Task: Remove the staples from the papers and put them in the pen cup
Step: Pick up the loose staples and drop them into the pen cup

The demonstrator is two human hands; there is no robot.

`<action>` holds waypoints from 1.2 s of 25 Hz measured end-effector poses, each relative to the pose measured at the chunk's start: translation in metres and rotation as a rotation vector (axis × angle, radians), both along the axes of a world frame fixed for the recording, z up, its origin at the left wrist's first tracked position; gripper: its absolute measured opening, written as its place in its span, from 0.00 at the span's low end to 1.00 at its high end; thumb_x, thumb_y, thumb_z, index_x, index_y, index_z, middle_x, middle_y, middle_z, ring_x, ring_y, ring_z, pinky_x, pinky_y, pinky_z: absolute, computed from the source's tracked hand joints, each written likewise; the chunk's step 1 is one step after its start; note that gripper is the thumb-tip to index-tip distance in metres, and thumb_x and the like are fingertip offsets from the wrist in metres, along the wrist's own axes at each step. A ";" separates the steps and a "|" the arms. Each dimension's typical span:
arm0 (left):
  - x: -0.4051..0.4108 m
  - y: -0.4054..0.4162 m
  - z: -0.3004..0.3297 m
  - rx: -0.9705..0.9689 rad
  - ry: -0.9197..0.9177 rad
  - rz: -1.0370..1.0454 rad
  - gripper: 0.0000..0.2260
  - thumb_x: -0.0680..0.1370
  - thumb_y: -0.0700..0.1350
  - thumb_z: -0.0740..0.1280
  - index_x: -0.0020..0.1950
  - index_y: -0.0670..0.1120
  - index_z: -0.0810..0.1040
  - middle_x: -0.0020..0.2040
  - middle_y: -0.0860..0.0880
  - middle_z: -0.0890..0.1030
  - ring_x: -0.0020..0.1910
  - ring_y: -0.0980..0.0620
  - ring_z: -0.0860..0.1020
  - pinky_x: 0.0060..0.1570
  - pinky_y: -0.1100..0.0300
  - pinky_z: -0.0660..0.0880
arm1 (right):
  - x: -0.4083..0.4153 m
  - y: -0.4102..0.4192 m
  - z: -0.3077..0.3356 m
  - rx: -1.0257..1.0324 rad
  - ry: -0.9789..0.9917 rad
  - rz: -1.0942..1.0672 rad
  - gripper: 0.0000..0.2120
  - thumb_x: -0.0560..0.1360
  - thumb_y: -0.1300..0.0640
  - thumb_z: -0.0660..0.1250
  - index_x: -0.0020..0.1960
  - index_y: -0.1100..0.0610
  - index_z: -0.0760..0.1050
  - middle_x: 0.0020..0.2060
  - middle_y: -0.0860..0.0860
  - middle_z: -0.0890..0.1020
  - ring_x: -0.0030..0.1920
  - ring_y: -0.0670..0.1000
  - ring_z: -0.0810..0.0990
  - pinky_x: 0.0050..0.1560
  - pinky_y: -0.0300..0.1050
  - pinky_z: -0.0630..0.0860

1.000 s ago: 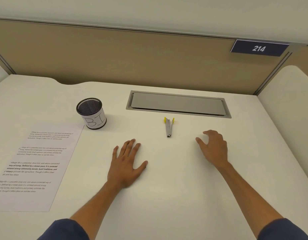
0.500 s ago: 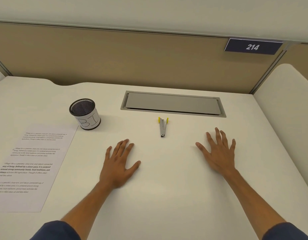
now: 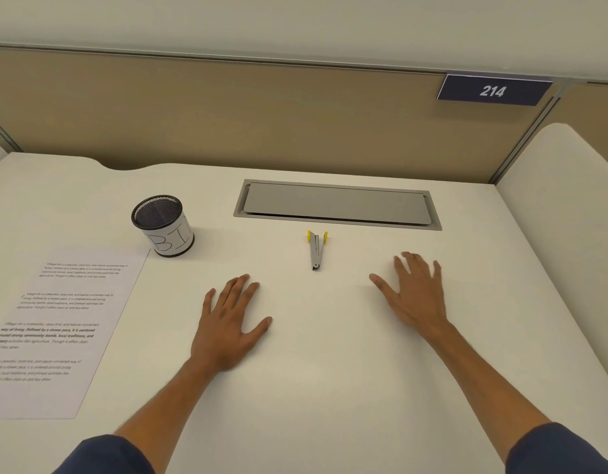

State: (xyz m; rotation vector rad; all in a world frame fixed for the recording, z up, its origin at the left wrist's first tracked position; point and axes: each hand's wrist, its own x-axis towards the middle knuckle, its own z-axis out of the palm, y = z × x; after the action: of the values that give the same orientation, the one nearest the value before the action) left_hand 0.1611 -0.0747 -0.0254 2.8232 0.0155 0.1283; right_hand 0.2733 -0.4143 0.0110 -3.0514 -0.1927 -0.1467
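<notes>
Change: right hand (image 3: 415, 295) edged toward the staple remover (image 3: 316, 249); left hand (image 3: 227, 323) unmoved.
Hands: both flat, fingers spread, empty.
Papers (image 3: 53, 330): 9 o'clock, beside pen cup (image 3: 163, 225).
Advice: pinch remover by yellow tabs.

pen cup (image 3: 161, 224) — black metal mesh | desk (image 3: 330, 371) — matt white, smooth
</notes>
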 end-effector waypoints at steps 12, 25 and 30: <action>0.000 0.001 0.001 0.007 0.003 0.000 0.32 0.77 0.69 0.49 0.78 0.56 0.57 0.80 0.56 0.54 0.79 0.58 0.49 0.77 0.48 0.43 | 0.020 0.090 -0.012 -0.005 0.130 0.077 0.47 0.66 0.22 0.34 0.78 0.45 0.50 0.78 0.47 0.41 0.77 0.49 0.37 0.73 0.62 0.34; 0.000 0.001 0.000 0.006 -0.006 -0.005 0.32 0.77 0.68 0.49 0.78 0.56 0.58 0.80 0.56 0.54 0.79 0.58 0.49 0.77 0.48 0.44 | 0.021 0.062 -0.006 -0.017 0.073 -0.082 0.58 0.65 0.20 0.34 0.77 0.61 0.55 0.79 0.49 0.47 0.78 0.49 0.41 0.74 0.61 0.34; 0.000 0.001 0.000 0.013 -0.006 -0.003 0.32 0.77 0.69 0.49 0.78 0.56 0.58 0.80 0.56 0.54 0.79 0.58 0.49 0.77 0.48 0.44 | 0.005 0.014 -0.008 -0.053 0.098 -0.149 0.54 0.67 0.21 0.36 0.77 0.60 0.55 0.79 0.50 0.47 0.78 0.50 0.41 0.73 0.62 0.33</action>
State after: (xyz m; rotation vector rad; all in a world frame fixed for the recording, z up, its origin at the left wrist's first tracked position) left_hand 0.1607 -0.0740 -0.0253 2.8356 0.0091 0.1366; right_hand 0.2786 -0.4002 0.0035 -3.1152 0.0377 -0.0015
